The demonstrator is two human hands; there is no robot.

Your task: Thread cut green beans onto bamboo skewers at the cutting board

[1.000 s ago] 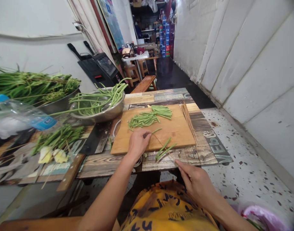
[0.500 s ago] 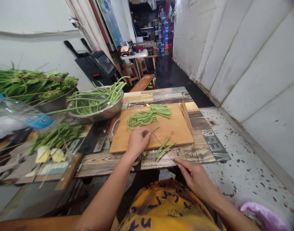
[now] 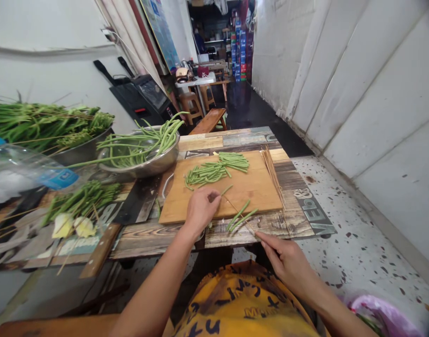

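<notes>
My right hand (image 3: pixel 282 255) pinches the near end of a thin wooden skewer (image 3: pixel 250 226). Two cut green bean pieces (image 3: pixel 239 218) are threaded on the skewer, lying crosswise over the table's front edge. My left hand (image 3: pixel 203 206) is closed at the skewer's far end, its fingertips pinching a green bean piece (image 3: pixel 227 190) that sticks out to the right. Under the left hand lies a wooden cutting board (image 3: pixel 259 187). On the board's far half rest cut green beans (image 3: pixel 207 173) in a loose heap, beside a neater bundle (image 3: pixel 234 161).
Spare skewers (image 3: pixel 273 175) lie along the board's right edge. To the left are a cleaver (image 3: pixel 101 248), skewered greens (image 3: pixel 84 199), a steel bowl (image 3: pixel 144 167) of long beans, a plastic bottle (image 3: pixel 32 164) and a heaped basin (image 3: pixel 81 147). A pink-lined bin (image 3: pixel 382 313) stands at lower right.
Almost nothing differs. The two threaded bean pieces and my right hand have shifted very slightly to the right; my left hand stays at the skewer's far end.
</notes>
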